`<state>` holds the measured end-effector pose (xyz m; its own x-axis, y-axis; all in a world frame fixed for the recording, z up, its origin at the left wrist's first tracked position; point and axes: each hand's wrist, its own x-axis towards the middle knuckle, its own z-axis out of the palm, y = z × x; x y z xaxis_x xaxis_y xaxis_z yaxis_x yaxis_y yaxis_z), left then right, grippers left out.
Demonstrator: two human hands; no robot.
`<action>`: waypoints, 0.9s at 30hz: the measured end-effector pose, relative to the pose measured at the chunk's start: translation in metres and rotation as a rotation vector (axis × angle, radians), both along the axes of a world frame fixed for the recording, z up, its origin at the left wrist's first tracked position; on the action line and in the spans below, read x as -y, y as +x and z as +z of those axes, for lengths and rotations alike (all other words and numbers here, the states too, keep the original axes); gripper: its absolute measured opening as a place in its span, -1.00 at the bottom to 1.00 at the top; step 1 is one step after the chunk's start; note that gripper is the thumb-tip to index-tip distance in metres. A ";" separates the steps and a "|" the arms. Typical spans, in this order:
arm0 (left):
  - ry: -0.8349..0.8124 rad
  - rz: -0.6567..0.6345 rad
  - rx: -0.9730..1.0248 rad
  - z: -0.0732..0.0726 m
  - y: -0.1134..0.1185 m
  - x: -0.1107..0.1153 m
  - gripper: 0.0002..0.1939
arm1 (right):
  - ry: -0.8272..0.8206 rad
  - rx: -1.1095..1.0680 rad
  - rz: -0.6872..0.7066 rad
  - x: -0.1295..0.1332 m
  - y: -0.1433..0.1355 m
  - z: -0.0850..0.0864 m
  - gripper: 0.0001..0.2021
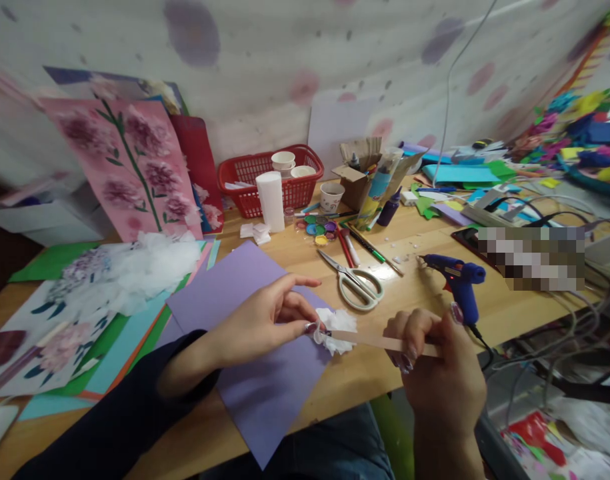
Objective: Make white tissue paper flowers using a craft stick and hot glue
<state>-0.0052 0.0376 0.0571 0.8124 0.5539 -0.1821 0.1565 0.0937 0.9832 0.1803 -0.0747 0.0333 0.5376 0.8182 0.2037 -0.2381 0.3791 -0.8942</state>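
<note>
My left hand (265, 320) reaches over the purple paper (279, 400), thumb and fingertips pinched on a small bit of white tissue paper (317, 332). Right beside those fingertips is a ruffled white tissue paper flower (345, 323), partly over the paper's edge. In my right hand (439, 360) is a flat, pale craft stick (362, 339), held level, its far tip at the left fingertips. Whether the tip touches the tissue I cannot tell. Scissors (357, 283) with pale handles lie just beyond the hands. A blue glue gun (452, 273) stands beyond my right hand.
Behind are a red basket (299, 193), a white paper roll (271, 203), a paper cup (331, 197), paint pots (317, 227) and brushes (369, 245). White tissue puffs (155, 267) and coloured sheets lie left. Cables (575, 327) tangle at the right edge.
</note>
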 end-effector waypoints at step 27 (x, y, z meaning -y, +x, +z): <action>-0.049 0.171 -0.059 -0.005 0.010 -0.004 -0.49 | 0.015 0.084 -0.161 0.005 0.018 -0.011 -0.40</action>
<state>0.0051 0.0414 0.0517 0.6940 0.6727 -0.2564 0.1913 0.1710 0.9665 0.1979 -0.0794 0.0225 0.6423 0.7192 0.2650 -0.0977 0.4197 -0.9024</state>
